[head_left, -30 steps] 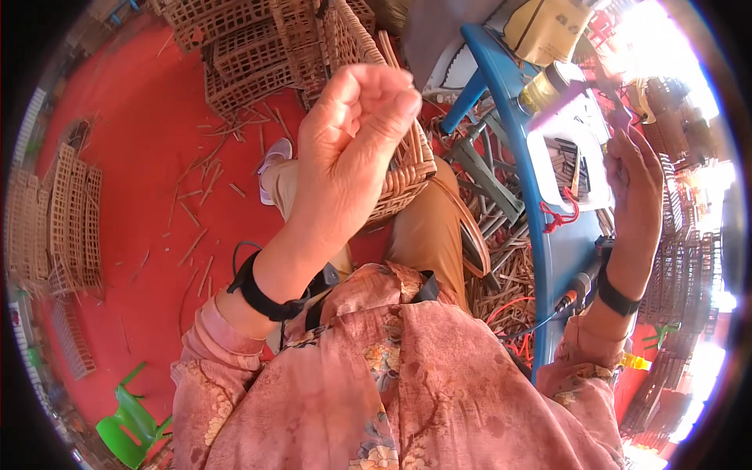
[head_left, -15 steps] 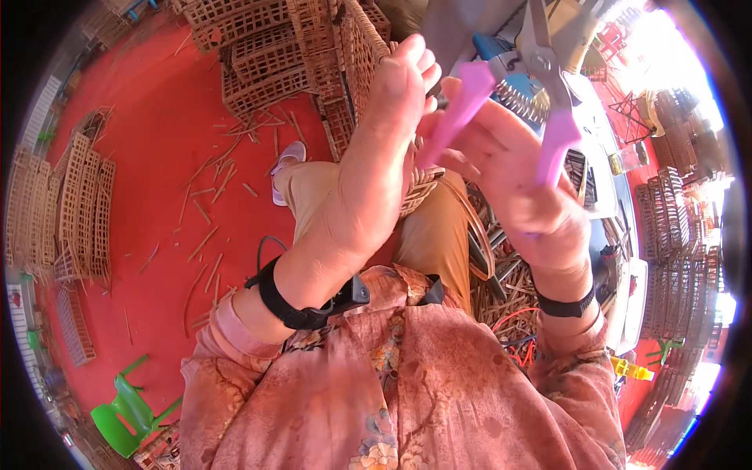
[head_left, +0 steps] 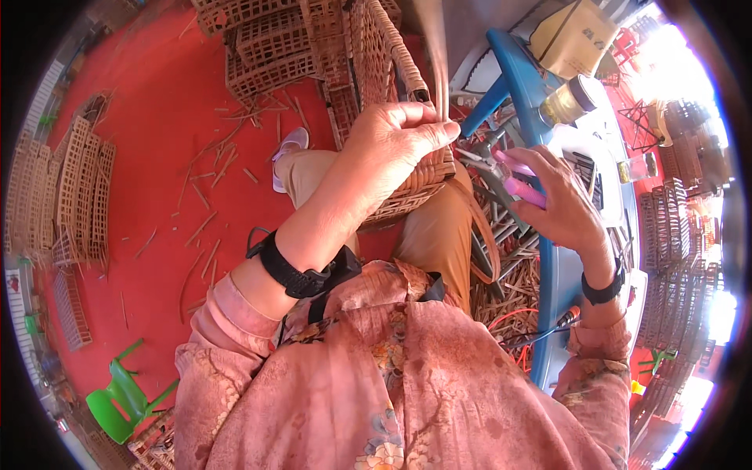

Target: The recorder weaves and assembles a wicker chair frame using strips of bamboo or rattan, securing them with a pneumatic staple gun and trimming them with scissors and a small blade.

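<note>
We see a woven rattan basket (head_left: 407,176) resting on the lap, tan-brown, tilted, its open lattice side rising away from us and its tightly woven rim turned toward the knee; thin pale cane strips (head_left: 435,55) stand up from that rim, nearly upright and blurred toward the top, pinched at their lower end between thumb and fingertips of our left hand (head_left: 399,145), which lies against the basket's rim; pink-handled pliers (head_left: 505,174) lie just right of the basket, handles pointing to the right, dark metal jaws pointing left toward the rim; our right hand (head_left: 564,204) curls its fingers over the pink handles.
</note>
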`<move>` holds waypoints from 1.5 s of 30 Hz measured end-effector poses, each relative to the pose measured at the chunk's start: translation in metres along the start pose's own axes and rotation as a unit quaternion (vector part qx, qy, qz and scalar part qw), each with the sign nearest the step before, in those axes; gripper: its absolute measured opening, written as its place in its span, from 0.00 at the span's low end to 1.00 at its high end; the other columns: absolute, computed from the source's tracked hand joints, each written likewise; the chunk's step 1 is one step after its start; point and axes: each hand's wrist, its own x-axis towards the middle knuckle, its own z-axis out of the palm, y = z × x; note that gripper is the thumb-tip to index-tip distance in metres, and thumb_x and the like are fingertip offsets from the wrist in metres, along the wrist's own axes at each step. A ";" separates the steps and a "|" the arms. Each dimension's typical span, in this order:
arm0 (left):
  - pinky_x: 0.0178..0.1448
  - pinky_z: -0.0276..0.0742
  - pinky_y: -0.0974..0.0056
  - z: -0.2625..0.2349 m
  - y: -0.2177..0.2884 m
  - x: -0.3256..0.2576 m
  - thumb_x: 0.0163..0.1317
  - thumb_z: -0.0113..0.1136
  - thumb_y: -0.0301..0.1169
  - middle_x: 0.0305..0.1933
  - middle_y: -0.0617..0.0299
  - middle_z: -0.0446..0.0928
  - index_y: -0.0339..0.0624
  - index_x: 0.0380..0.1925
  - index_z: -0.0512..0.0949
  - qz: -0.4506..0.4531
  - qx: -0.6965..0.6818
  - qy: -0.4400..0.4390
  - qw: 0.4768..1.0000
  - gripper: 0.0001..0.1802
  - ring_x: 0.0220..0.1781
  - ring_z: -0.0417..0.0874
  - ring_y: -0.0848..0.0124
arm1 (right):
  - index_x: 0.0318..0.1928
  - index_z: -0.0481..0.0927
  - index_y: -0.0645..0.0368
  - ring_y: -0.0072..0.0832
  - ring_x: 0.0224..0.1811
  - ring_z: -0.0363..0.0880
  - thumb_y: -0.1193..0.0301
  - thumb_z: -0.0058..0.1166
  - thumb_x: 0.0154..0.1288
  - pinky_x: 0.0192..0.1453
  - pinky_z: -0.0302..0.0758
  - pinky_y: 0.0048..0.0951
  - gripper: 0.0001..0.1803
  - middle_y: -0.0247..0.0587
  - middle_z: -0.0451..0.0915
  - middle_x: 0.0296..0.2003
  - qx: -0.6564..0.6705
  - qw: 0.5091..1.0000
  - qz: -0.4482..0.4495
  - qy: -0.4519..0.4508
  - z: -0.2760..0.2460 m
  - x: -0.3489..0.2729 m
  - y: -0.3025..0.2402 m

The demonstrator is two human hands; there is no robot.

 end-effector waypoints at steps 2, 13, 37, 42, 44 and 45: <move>0.47 0.76 0.74 0.000 -0.001 -0.002 0.68 0.65 0.34 0.37 0.68 0.83 0.39 0.41 0.84 -0.015 -0.005 -0.003 1.000 0.10 0.39 0.81 0.82 | 0.62 0.73 0.59 0.46 0.57 0.77 0.75 0.62 0.54 0.63 0.70 0.42 0.32 0.48 0.79 0.53 -0.011 1.000 -0.017 0.004 0.001 0.001 0.000; 0.48 0.78 0.71 -0.010 -0.006 -0.013 0.68 0.64 0.31 0.36 0.65 0.84 0.34 0.37 0.86 0.150 0.059 -0.051 0.986 0.10 0.40 0.82 0.79 | 0.58 0.78 0.49 0.44 0.51 0.77 0.70 0.67 0.50 0.56 0.73 0.43 0.31 0.41 0.77 0.45 -0.067 0.994 -0.089 0.023 -0.002 0.023 -0.011; 0.53 0.83 0.69 -0.019 0.004 0.010 0.66 0.66 0.29 0.39 0.60 0.87 0.30 0.45 0.84 0.091 0.125 -0.094 0.983 0.12 0.43 0.87 0.75 | 0.50 0.85 0.53 0.49 0.42 0.82 0.71 0.61 0.52 0.50 0.77 0.46 0.22 0.49 0.83 0.38 -0.089 0.984 -0.146 -0.059 -0.027 0.048 -0.005; 0.49 0.82 0.71 -0.018 0.008 0.010 0.66 0.67 0.30 0.38 0.62 0.87 0.32 0.43 0.85 0.093 0.133 -0.089 0.983 0.12 0.41 0.86 0.77 | 0.48 0.84 0.51 0.48 0.42 0.82 0.71 0.61 0.56 0.49 0.77 0.46 0.17 0.49 0.81 0.35 -0.122 0.981 -0.133 -0.068 -0.020 0.045 -0.002; 0.48 0.82 0.71 -0.019 0.008 0.010 0.66 0.67 0.30 0.38 0.63 0.87 0.32 0.43 0.85 0.094 0.145 -0.089 0.981 0.12 0.40 0.86 0.78 | 0.48 0.84 0.52 0.48 0.42 0.82 0.70 0.61 0.56 0.49 0.77 0.46 0.17 0.48 0.81 0.36 -0.142 0.980 -0.121 -0.069 -0.024 0.043 -0.009; 0.46 0.81 0.71 -0.018 0.008 0.010 0.65 0.67 0.30 0.36 0.63 0.86 0.33 0.41 0.86 0.105 0.142 -0.089 0.980 0.11 0.39 0.85 0.79 | 0.48 0.83 0.52 0.48 0.42 0.82 0.69 0.62 0.57 0.50 0.77 0.46 0.16 0.48 0.81 0.36 -0.161 0.978 -0.108 -0.070 -0.025 0.042 -0.012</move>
